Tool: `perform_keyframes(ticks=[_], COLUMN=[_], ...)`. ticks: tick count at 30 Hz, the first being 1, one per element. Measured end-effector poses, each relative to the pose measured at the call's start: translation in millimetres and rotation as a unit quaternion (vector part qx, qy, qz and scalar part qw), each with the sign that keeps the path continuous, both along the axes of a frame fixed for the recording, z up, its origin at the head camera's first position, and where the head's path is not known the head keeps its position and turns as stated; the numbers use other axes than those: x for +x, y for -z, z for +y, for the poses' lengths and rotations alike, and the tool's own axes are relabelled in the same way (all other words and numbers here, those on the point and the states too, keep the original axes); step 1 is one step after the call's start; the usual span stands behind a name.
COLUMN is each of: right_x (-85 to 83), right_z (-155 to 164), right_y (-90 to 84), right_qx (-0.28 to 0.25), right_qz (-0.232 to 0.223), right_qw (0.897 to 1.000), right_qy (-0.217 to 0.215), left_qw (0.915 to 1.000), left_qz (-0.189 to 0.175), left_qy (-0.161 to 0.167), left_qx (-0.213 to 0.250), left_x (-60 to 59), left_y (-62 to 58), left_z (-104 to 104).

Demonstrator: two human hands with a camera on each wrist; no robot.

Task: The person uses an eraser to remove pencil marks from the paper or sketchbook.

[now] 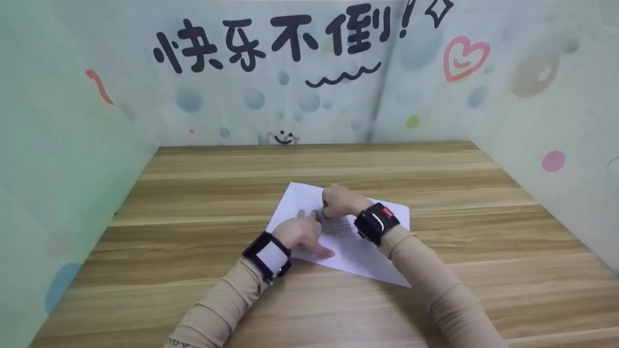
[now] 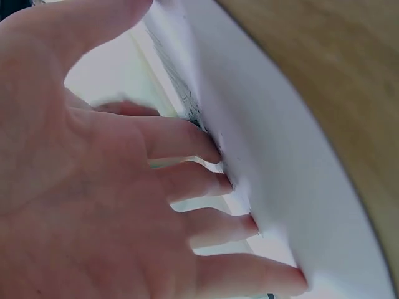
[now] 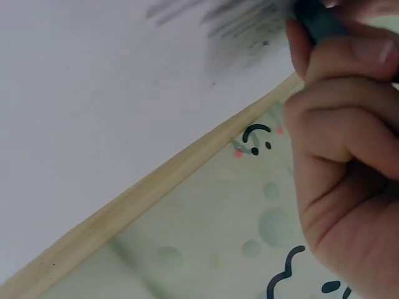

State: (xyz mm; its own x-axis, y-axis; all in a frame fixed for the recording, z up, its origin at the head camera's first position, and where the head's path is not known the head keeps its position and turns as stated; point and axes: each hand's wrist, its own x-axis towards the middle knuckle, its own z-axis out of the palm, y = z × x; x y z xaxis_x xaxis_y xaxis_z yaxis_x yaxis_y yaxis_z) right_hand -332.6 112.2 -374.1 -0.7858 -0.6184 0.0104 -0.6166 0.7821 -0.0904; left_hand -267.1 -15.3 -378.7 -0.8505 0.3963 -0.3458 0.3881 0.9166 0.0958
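Observation:
A white sheet of paper lies askew on the wooden table, with grey pencil scribbles near its middle. My left hand rests on the sheet left of the scribbles. In the left wrist view its fingers are spread, fingertips pressing on the paper. My right hand is over the upper part of the scribbles, fingers curled. In the right wrist view it pinches a small dark teal block, apparently an eraser, against the paper. Smudges and dark crumbs show close by. Most of the block is hidden by the fingers.
The wooden table extends around the sheet on all sides. Pale printed walls enclose it at the back, left and right. Both wrists wear black straps with devices.

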Motion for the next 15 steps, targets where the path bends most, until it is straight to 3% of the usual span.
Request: perform_keyframes(ticks=[6,12,15], right_x=[10.4,0.9,3.4], right_z=[-5.5,-3.6,-1.9], right_y=[-1.2,2.3,3.6], right_qx=[0.043,0.001,-0.002], right_qz=[-0.014,0.019,0.007], right_qw=[0.999,1.000,0.999], right_qy=[-0.026,0.001,-0.031], left_qw=[0.9994,0.9993,0.9992], left_qz=[-0.003,-0.007,-0.009], left_qy=[-0.021,-0.036,-0.038], left_qx=[0.025,0.008,0.009], left_x=[1.8,3.3,3.5], left_y=[-0.1,-1.3,-0.7], left_z=[-3.1,-2.1,-1.8])
